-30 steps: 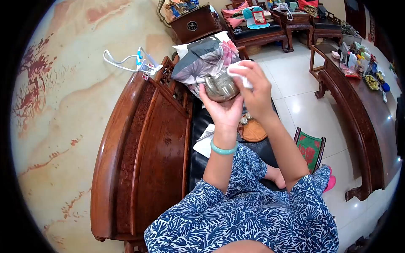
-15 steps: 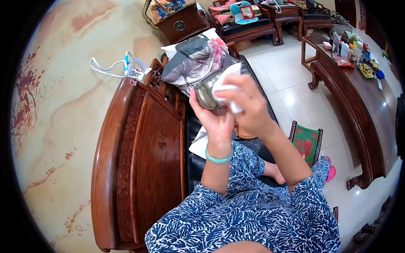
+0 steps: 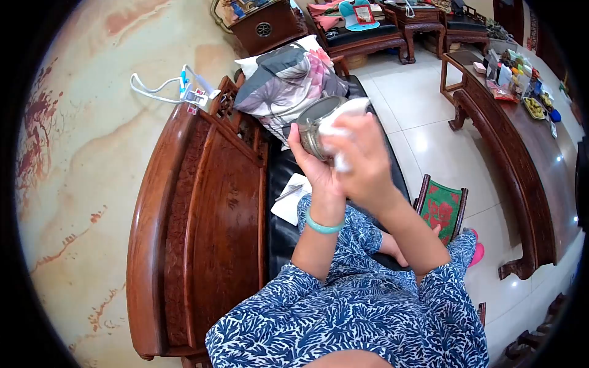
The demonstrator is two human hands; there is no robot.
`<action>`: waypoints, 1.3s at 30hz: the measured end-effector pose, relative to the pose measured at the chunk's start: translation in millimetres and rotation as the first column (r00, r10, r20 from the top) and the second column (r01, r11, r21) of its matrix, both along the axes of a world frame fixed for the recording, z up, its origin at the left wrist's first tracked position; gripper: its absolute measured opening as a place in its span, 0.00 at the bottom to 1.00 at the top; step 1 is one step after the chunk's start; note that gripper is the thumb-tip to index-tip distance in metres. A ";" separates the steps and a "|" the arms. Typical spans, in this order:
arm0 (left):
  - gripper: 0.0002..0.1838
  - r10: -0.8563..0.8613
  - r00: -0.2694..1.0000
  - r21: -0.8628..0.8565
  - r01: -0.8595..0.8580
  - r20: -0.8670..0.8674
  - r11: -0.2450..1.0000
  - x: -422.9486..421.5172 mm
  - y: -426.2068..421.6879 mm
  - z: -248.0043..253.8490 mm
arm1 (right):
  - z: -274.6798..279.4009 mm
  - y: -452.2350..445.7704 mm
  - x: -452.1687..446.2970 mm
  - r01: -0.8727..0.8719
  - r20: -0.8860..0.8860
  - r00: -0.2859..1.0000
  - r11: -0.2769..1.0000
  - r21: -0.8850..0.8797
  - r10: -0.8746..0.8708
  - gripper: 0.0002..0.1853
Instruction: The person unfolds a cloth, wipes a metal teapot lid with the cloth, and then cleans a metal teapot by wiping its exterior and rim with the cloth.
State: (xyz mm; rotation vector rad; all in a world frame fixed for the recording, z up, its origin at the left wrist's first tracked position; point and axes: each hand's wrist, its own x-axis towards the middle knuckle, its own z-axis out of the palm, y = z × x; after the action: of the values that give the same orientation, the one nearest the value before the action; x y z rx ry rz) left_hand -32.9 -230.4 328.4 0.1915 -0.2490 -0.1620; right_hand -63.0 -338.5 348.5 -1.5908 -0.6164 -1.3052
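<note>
My left hand [image 3: 318, 175], with a pale green bangle [image 3: 325, 227] at the wrist, is wrapped round a round, grey-green, metallic-looking pot [image 3: 314, 136]. The pot is tilted, its round rim facing up and away; its far right side is hidden. Closed on a white tissue [image 3: 354, 107], my right hand [image 3: 371, 168] presses it against the pot's right side. The fingers and tissue are partly blurred by motion. Below the hands, a white paper sheet [image 3: 285, 211] with a thin grey stick-like item [image 3: 289, 192] on it lies on the black seat [image 3: 279, 239].
A carved wooden backrest [image 3: 227, 227] rises at my left, with a white clip-on holder [image 3: 195, 97] on top. Flowered cushions [image 3: 279, 86] rest at the far end. To the right stand a green folding stool [image 3: 443, 208] and a long wooden table [image 3: 509, 147] bearing bottles and food.
The pot has turned so its round rim shows more, and both hands have shifted slightly right. My right hand has moved the tissue along the pot's side. The view has shifted slightly.
</note>
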 end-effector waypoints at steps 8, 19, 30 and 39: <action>0.27 0.002 1.000 -0.049 -0.004 -0.027 0.999 -19.2 -16.0 10.7 | -4.2 -13.3 11.8 0.034 0.009 0.999 0.999 0.024 -0.034 0.15; 0.29 -0.198 0.977 -0.129 0.207 0.077 0.970 -12.3 -6.6 -7.5 | 1.7 -2.8 -7.6 -0.086 0.101 0.990 0.984 -0.153 0.102 0.12; 0.36 -0.051 0.992 -0.053 0.045 -0.113 0.998 -28.3 -17.6 5.4 | -15.9 -27.7 20.6 -0.425 -0.219 0.680 0.620 0.659 0.699 0.08; 0.43 -0.179 0.950 -0.140 0.147 -0.255 0.979 -29.4 -16.8 3.7 | -26.7 -49.1 23.0 -0.442 0.077 0.300 0.066 0.895 0.951 0.11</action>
State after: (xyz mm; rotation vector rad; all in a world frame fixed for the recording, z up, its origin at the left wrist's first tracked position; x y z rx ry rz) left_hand -62.3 -247.2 332.0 0.0282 -0.0055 -0.3340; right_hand -40.0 -387.5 321.8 -0.5013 -0.2690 -0.0776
